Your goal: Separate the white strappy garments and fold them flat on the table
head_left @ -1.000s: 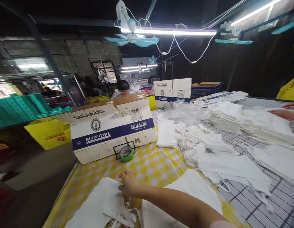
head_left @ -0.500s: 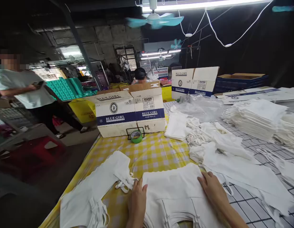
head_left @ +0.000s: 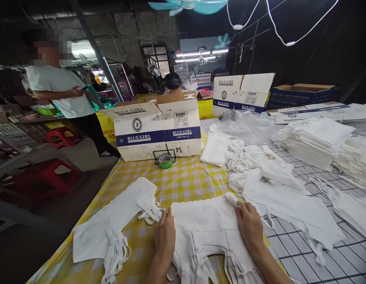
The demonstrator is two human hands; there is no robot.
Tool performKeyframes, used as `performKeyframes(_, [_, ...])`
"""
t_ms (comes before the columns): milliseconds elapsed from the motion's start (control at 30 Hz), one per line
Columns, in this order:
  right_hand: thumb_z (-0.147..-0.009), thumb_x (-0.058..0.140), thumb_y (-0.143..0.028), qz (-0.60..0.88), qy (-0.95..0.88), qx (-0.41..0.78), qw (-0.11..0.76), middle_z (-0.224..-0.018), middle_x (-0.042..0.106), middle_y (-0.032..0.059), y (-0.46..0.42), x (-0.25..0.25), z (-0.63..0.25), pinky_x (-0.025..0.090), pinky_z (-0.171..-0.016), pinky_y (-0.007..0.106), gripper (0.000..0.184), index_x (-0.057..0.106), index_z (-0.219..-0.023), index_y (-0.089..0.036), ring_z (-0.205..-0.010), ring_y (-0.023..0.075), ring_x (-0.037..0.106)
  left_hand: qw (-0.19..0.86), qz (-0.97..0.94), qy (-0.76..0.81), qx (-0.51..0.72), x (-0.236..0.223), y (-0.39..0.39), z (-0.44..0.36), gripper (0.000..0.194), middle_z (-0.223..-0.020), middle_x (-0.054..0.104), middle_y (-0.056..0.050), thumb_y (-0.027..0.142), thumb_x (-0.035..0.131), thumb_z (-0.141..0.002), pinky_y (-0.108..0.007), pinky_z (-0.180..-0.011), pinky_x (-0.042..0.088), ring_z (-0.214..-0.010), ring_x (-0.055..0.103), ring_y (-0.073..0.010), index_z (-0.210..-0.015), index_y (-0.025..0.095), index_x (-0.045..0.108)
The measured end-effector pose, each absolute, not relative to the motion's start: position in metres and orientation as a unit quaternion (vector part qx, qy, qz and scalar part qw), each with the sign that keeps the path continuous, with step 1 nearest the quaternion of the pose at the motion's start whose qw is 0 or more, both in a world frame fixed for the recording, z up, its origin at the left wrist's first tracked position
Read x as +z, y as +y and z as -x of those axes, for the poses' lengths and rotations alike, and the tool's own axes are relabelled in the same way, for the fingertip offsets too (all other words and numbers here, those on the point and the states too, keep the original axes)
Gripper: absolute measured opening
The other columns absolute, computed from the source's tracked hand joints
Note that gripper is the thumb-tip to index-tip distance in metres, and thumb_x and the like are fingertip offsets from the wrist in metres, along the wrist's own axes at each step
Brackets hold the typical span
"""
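My left hand (head_left: 165, 238) lies flat, fingers together, on the left edge of a stack of white cloth pieces (head_left: 205, 228) on the yellow checked tablecloth (head_left: 185, 181). My right hand (head_left: 249, 227) rests flat on the stack's right upper corner, fingertips at the cloth's edge. Thin straps hang from the stack's near side. To the left lies another white cloth piece with straps (head_left: 117, 221), apart from my left hand.
A Blue Girl carton (head_left: 154, 130) and a green tape roll (head_left: 165, 160) stand at the far end of the yellow cloth. Loose white cloth (head_left: 277, 189) and tall folded stacks (head_left: 316, 142) cover the grey grid table at right. A person in a white shirt (head_left: 61, 90) stands at left by red stools (head_left: 49, 175).
The view has tilted down and both hands have come onto the white stack. My right hand slid left to the stack's corner. The person at left stepped closer.
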State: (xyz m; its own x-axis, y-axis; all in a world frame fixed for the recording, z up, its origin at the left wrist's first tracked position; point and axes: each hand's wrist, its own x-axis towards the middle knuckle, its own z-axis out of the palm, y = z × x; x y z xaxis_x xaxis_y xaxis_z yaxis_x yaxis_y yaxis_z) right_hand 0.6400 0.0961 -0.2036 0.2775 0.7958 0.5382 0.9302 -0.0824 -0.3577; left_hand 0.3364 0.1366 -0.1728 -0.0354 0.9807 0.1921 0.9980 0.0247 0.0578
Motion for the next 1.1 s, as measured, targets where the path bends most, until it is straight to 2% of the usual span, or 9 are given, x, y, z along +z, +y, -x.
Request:
performKeyframes(167, [-0.090,0.044,-0.028,0.708,-0.603,-0.110,0.350,-0.089,0.055,0.0066,0.095,-0.201,-0.639,0.039,-0.070,0.032,0.019,0.060,-0.099,-0.022,-0.081,0.0206,0.050,0.005,0.675,-0.730,-0.109,-0.162,0.147,-0.337,0.035,-0.101,0.064,-0.009,0.035,0.038,-0.090,-0.026,-0.067,0.042,-0.084,0.062,-0.0182,-0.109,0.016,0.060])
performKeyframes(333, [-0.090,0.045,-0.028,0.700,-0.606,-0.090,0.367,-0.090,0.056,0.0064,0.096,-0.199,-0.638,0.038,-0.073,0.033,0.017,0.060,-0.094,-0.021,-0.083,0.0201,0.050,-0.027,0.669,-0.727,-0.152,-0.161,0.153,-0.341,0.032,-0.107,0.062,-0.009,0.029,0.036,-0.090,-0.026,-0.071,0.042,-0.087,0.061,-0.0173,-0.107,0.018,0.061])
performKeyframes(433, [-0.090,0.044,-0.029,0.699,-0.602,-0.061,0.381,-0.085,0.057,0.0057,0.097,-0.203,-0.639,0.037,-0.073,0.032,0.018,0.059,-0.092,-0.020,-0.081,0.0200,0.051,-0.072,0.655,-0.732,-0.172,-0.164,0.158,-0.339,0.034,-0.109,0.061,-0.010,0.032,0.035,-0.090,-0.028,-0.075,0.042,-0.091,0.059,-0.0192,-0.105,0.017,0.061])
performKeyframes(567, [-0.091,0.042,-0.031,0.697,-0.597,-0.030,0.395,-0.082,0.058,0.0062,0.097,-0.205,-0.638,0.038,-0.074,0.032,0.020,0.058,-0.089,-0.019,-0.082,0.0205,0.052,-0.116,0.658,-0.727,-0.160,-0.165,0.175,-0.331,0.038,-0.095,0.066,-0.011,0.041,0.037,-0.087,-0.030,-0.074,0.042,-0.088,0.060,-0.0216,-0.090,0.015,0.064])
performKeyframes(733, [-0.092,0.039,-0.032,0.693,-0.587,-0.006,0.418,-0.080,0.056,0.0061,0.098,-0.201,-0.635,0.038,-0.073,0.033,0.023,0.058,-0.088,-0.020,-0.080,0.0207,0.051,-0.136,0.670,-0.718,-0.132,-0.162,0.198,-0.326,0.029,-0.079,0.067,-0.008,0.039,0.045,-0.081,-0.029,-0.065,0.039,-0.074,0.060,-0.0208,-0.076,0.016,0.062])
performKeyframes(900, [-0.092,0.041,-0.030,0.693,-0.576,0.002,0.433,-0.080,0.056,0.0054,0.100,-0.200,-0.634,0.038,-0.071,0.032,0.020,0.059,-0.087,-0.021,-0.079,0.0206,0.051,-0.108,0.675,-0.718,-0.132,-0.164,0.199,-0.331,0.026,-0.091,0.065,-0.010,0.032,0.042,-0.082,-0.030,-0.067,0.039,-0.082,0.060,-0.0228,-0.086,0.016,0.062])
performKeyframes(1000, [-0.091,0.042,-0.028,0.691,-0.575,0.006,0.437,-0.082,0.057,0.0053,0.101,-0.201,-0.635,0.038,-0.072,0.032,0.019,0.060,-0.089,-0.021,-0.080,0.0207,0.051,-0.046,0.694,-0.705,-0.134,-0.168,0.196,-0.334,0.029,-0.095,0.063,-0.010,0.029,0.036,-0.086,-0.032,-0.072,0.041,-0.085,0.058,-0.0224,-0.091,0.017,0.062])
performKeyframes(1100, [-0.091,0.042,-0.027,0.690,-0.574,0.007,0.441,-0.082,0.056,0.0051,0.102,-0.203,-0.635,0.038,-0.072,0.032,0.019,0.060,-0.091,-0.021,-0.080,0.0204,0.051,0.032,0.718,-0.680,-0.143,-0.172,0.196,-0.336,0.027,-0.092,0.062,-0.009,0.028,0.038,-0.086,-0.034,-0.081,0.040,-0.089,0.056,-0.0231,-0.089,0.016,0.062])
